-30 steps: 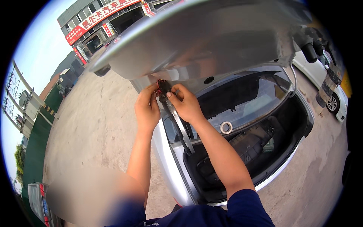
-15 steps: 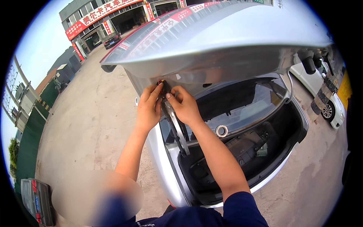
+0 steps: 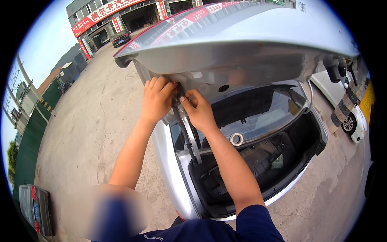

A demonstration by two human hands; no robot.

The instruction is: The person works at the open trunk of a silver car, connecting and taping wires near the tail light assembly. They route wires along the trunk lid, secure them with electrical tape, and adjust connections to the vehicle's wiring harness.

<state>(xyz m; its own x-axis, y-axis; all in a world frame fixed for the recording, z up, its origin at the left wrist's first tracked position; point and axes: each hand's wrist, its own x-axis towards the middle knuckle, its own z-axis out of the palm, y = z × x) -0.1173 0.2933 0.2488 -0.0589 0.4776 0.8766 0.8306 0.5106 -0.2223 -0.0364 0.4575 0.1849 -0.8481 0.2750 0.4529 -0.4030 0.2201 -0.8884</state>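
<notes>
A silver car stands with its boot lid [image 3: 242,44] raised over the open boot [image 3: 258,169]. A thin gas strut [image 3: 188,133] runs from the boot's left edge up to the lid's underside. Both my hands are at the strut's upper end. My left hand [image 3: 156,99] wraps its fingers over the black fitting there. My right hand [image 3: 198,109] pinches the same fitting from the right side. The fitting itself is mostly hidden between my fingers.
A white ring [image 3: 236,139] lies on the shelf under the rear window. A white car [image 3: 346,109] is parked at the right. A dark vehicle [image 3: 34,209] sits at the lower left. A building with red signs [image 3: 117,12] and a green fence [image 3: 30,145] border the concrete yard.
The view has shifted, so the lid and hands sit slightly lower and more central. Both hands stay at the strut's top; the left hand's fingers have curled further over the fitting.
</notes>
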